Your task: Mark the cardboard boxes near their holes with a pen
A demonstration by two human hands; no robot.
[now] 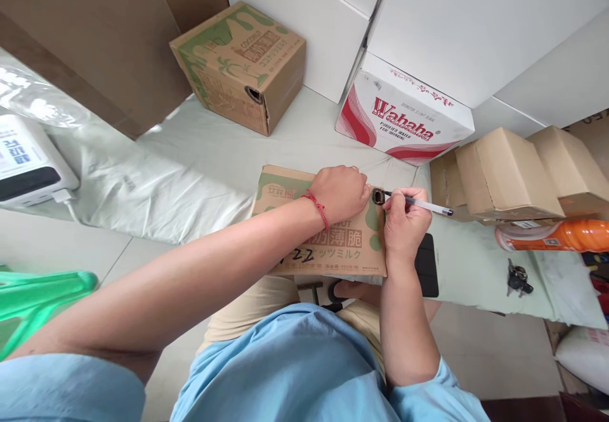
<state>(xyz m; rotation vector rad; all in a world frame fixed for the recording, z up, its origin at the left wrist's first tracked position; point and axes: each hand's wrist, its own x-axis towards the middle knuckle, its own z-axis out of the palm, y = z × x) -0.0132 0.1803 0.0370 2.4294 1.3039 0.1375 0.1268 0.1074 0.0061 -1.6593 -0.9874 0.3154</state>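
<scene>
A brown coconut-print cardboard box lies in front of me, its visible face marked with handwritten black digits. My left hand, with a red string bracelet at the wrist, is curled over the box's far edge and grips it there; some of its fingertips are hidden. Pinched in my right hand is a clear pen with a black end, slanting across the box's right edge. The pen's inner tip is beside a small dark-rimmed hole in the box. Both hands are close together.
A similar coconut carton and a white-and-red Wahaba water carton stand behind. Plain brown boxes, an orange bottle and keys are at right. A black phone lies near my right forearm; a white device is left.
</scene>
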